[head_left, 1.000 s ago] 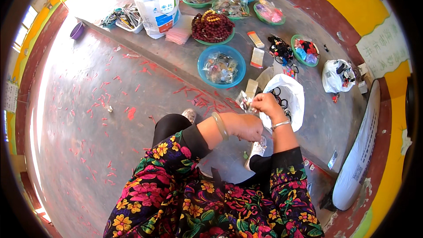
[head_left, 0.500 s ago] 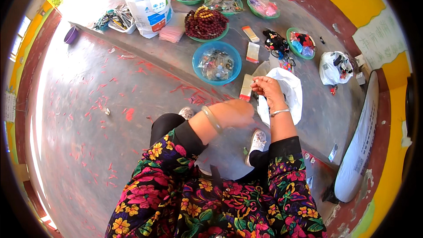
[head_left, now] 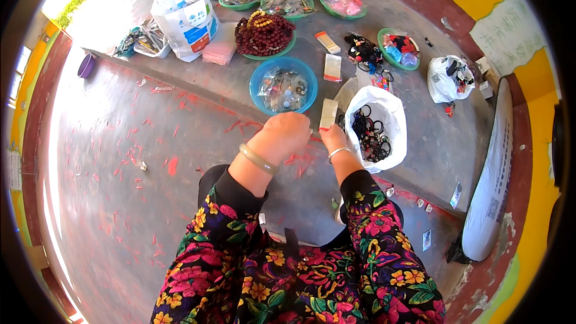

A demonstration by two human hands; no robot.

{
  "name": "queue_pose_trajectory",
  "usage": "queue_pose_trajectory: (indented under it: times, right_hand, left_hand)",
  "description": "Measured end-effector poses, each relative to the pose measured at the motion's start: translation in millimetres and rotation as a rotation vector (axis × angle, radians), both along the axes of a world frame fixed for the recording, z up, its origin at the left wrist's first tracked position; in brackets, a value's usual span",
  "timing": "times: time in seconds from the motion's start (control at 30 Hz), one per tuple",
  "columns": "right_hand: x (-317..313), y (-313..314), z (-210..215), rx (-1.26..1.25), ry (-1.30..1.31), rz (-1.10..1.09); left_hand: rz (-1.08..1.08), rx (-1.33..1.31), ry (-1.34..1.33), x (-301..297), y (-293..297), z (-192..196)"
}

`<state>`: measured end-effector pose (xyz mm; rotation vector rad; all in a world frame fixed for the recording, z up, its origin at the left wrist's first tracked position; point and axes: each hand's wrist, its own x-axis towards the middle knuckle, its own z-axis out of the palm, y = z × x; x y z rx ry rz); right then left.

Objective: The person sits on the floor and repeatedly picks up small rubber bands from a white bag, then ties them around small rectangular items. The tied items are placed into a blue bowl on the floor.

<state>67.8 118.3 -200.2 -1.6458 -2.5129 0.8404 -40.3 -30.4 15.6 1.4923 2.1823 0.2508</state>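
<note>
My left hand (head_left: 287, 136) is closed in front of the blue basin (head_left: 255, 93), its fingers turned away from view; whatever it holds is too small or hidden to name. My right hand (head_left: 333, 137) is beside it with fingers drawn together, at the near end of a pale, red-ended pack (head_left: 328, 111). Something dark shows by its fingertips, but I cannot make out what it is. Right of this hand stands an open white bag (head_left: 393, 111) with many black hair ties (head_left: 373, 141) inside. Small clear packets (head_left: 287, 90) lie in the blue basin.
Dark red beads (head_left: 266, 35) are heaped in a green basin. A white shopping bag (head_left: 186, 18) and pink sheets (head_left: 219, 52) stand to its left. Several packet-filled basins (head_left: 240, 7) line the back. At right are a smaller white bag (head_left: 441, 93) and a long white sack (head_left: 489, 186).
My hands have moved apart. The left has drawn back leftward, and the right has come down and left from over the white bag, uncovering the hair ties. The view has shifted slightly.
</note>
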Motion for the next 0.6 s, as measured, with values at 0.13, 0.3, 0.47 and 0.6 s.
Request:
queue_pose_trajectory:
  times: [0.13,0.3,0.47,0.6]
  right_hand:
    - [-9.6,8.0,-32.2,0.131,-0.033,-0.085]
    - [-23.2,9.5,-32.4,-0.003,-0.058,-0.305]
    - [-28.2,17.6,-41.3,-0.013,-0.108,-0.384]
    - [-35.5,24.3,-64.5,-0.114,-0.105,-0.400]
  left_hand:
    - [-0.047,0.020,0.026,2.0,1.8,-6.6]
    - [-0.091,0.050,-0.003,1.7,-2.7,-10.8]
    - [-0.121,0.002,0.012,2.0,-4.3,-5.7]
    - [-0.111,-0.041,-0.017,0.1,-6.7,-10.2]
